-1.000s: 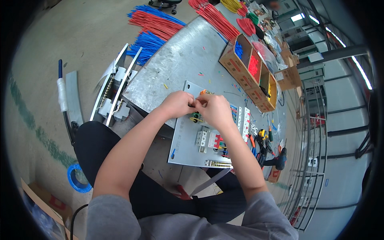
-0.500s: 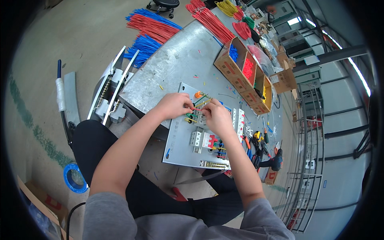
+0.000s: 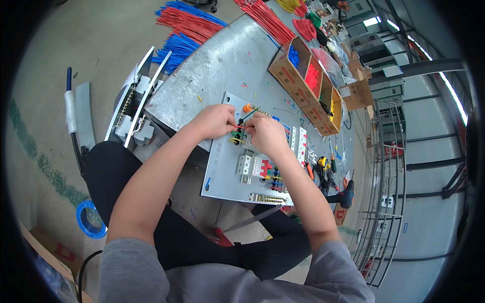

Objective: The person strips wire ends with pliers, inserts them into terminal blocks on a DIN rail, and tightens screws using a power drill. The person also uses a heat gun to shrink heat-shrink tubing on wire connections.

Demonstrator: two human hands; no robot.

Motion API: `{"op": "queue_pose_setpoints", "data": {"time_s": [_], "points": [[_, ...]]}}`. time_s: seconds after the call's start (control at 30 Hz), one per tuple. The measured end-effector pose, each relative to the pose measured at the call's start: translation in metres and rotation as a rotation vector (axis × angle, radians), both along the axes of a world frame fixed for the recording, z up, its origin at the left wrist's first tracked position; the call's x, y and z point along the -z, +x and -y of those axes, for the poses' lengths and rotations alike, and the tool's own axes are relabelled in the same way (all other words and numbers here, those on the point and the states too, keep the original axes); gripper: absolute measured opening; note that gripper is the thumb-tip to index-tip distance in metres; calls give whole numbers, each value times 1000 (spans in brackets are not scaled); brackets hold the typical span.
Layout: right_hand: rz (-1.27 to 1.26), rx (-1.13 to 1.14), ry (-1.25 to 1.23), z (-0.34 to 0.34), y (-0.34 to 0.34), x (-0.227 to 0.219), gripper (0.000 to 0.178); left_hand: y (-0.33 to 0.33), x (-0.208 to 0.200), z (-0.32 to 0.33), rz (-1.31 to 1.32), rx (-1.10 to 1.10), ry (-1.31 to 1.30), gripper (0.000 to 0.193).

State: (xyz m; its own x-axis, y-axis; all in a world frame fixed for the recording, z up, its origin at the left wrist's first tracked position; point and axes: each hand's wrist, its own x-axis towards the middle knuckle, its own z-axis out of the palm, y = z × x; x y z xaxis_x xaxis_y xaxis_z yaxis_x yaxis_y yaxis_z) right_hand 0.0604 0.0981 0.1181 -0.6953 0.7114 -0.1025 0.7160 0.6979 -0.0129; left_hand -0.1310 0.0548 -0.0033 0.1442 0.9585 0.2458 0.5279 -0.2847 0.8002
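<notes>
**Both hands on small wiring at the top of a grey mounting panel**

The left hand (image 3: 214,121) and right hand (image 3: 265,134) met over the upper part of a grey mounting panel (image 3: 222,177), which lay on a sheet-metal counter (image 3: 222,60) and overhung its near edge toward the person's lap. The left grip was narrow, thumb and forefinger pinched on a thin red wire (image 3: 238,126) running toward the right hand. The right grip was curled down over the same spot; whether it held the wire or only pressed on it could not be told, as the knuckles hid the fingertips. The wire sat between the two hands, just above a cluster of black and yellow terminals (image 3: 236,139) on the panel.

At 12 o'clock of the hands, touching the panel's top edge, was an orange round part (image 3: 247,107). At 6 o'clock of the right hand stood a row of white breakers with red levers (image 3: 255,166), and further down a brass terminal strip (image 3: 265,198) along the panel's lower edge. At 3 o'clock were more white breakers (image 3: 299,141).

Well apart at 1 o'clock lay a cardboard tray (image 3: 283,76) with compartments of blue, red and yellow pieces. At 11 o'clock, bundles of red wires (image 3: 184,22) and blue wires (image 3: 177,48) lay on the floor. A blue tape roll (image 3: 86,219) lay on the floor at 8 o'clock.
</notes>
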Motion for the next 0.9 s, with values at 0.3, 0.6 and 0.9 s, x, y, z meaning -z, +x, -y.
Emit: {"op": "queue_pose_setpoints", "data": {"time_s": [0.3,0.6,0.9], "points": [[20,-53,24,-3,9,9,10,1,-12,7,-6,-11,-6,12],[20,-75,-2,-1,-8,8,11,0,-1,9,80,-10,52,11],[32,-56,30,-4,-7,19,11,-5,-5,4,84,24,-55,16]]}}
